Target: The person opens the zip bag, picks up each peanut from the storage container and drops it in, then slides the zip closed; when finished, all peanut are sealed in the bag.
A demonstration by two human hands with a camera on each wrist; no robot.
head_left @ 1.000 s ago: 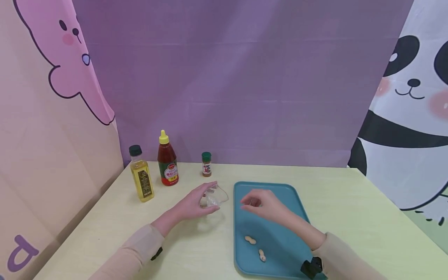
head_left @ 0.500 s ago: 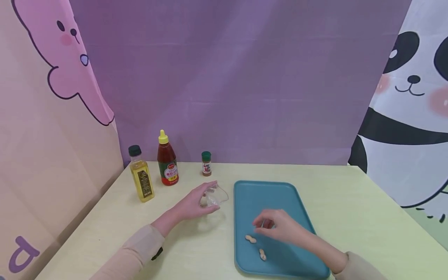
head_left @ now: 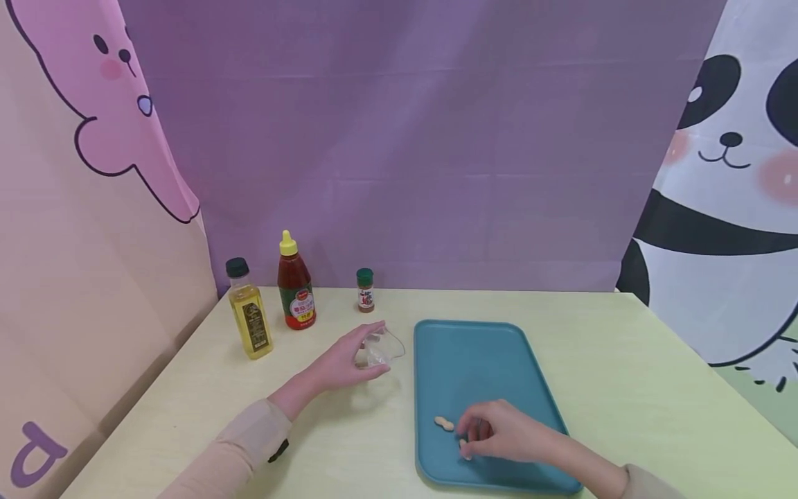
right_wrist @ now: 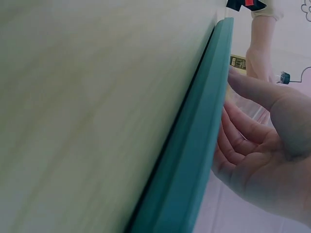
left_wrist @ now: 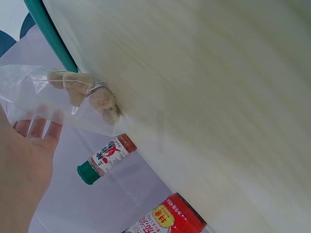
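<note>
My left hand (head_left: 349, 360) holds a clear plastic bag (head_left: 377, 352), thumb and fingers spread at its mouth. In the left wrist view several peanuts in their shells (left_wrist: 77, 87) lie inside the bag, close over the table. On the blue tray (head_left: 474, 360), my right hand (head_left: 505, 433) has its thumb and curled fingers around an unshelled peanut (head_left: 463, 446), mostly covered by the fingertips. Another peanut (head_left: 444, 423) lies on the tray just left of those fingers. The right wrist view shows the hand (right_wrist: 262, 141) behind the tray's rim, which hides the fingertips.
Behind my left hand stand an oil bottle (head_left: 251, 315), a ketchup bottle (head_left: 296, 291) with a yellow cap and a small green-capped spice jar (head_left: 365, 292). The tray lies right of the bag on the pale table (head_left: 623, 374). A purple cloth (head_left: 399, 138) hangs behind.
My right hand has come down and toward me, from above the tray's upper middle to the nearer peanut. The left hand and the bag have stayed in place.
</note>
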